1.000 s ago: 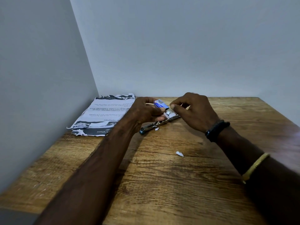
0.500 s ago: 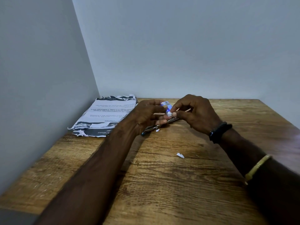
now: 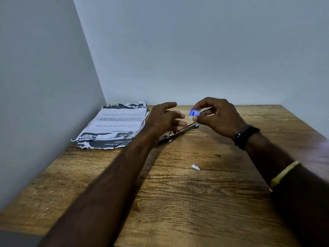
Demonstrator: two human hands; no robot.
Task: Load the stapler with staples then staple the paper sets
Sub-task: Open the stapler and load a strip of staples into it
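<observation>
A metal stapler [image 3: 179, 131] lies opened flat on the wooden table [image 3: 195, 202], partly hidden under my left hand. My left hand [image 3: 164, 118] hovers just above it with fingers spread and nothing in them. My right hand [image 3: 216, 115] is raised a little to the right and pinches a small blue-and-white staple box [image 3: 194, 113] between thumb and fingers. A stack of printed papers [image 3: 114, 126] with torn edges lies to the left, against the wall corner.
Grey walls close in the table at the left and back. A small white paper scrap [image 3: 195, 167] lies mid-table, and another tiny scrap [image 3: 170, 140] sits beside the stapler. The table's right edge runs diagonally at the far right.
The staple box passed from my left hand to my right, which lifted it up and rightward. My left hand opened its fingers above the stapler.
</observation>
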